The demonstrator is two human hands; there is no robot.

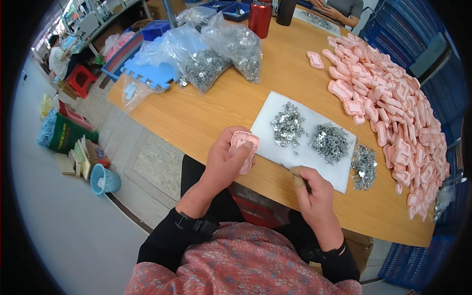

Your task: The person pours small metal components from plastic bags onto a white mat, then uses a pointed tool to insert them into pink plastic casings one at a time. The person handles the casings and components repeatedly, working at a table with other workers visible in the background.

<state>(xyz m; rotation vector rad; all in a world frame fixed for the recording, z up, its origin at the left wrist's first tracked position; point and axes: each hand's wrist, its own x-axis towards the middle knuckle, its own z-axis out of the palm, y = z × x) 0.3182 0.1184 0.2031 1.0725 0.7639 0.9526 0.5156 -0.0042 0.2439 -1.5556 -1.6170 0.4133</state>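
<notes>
My left hand (225, 156) is closed round a pink plastic shell (242, 146), its thumb pressed onto the hollow inner face. The shell is held tilted above the table's front edge, left of a white board (268, 115). My right hand (312, 192) is closed too, in a pinch at the board's near edge. A slim dark tool shows partly at its fingers; the grip hides most of it. On the board lie two heaps of small metal pieces, a left heap (288, 125) and a right heap (330, 142). A third metal heap (364, 167) lies on the wood beside the board.
A large pile of pink shells (388, 105) covers the table's right side. Clear bags of metal parts (204, 66), a blue foam mat (150, 69) and a red bottle (260, 19) stand at the back. Across the table a person (339, 11) sits by another white board.
</notes>
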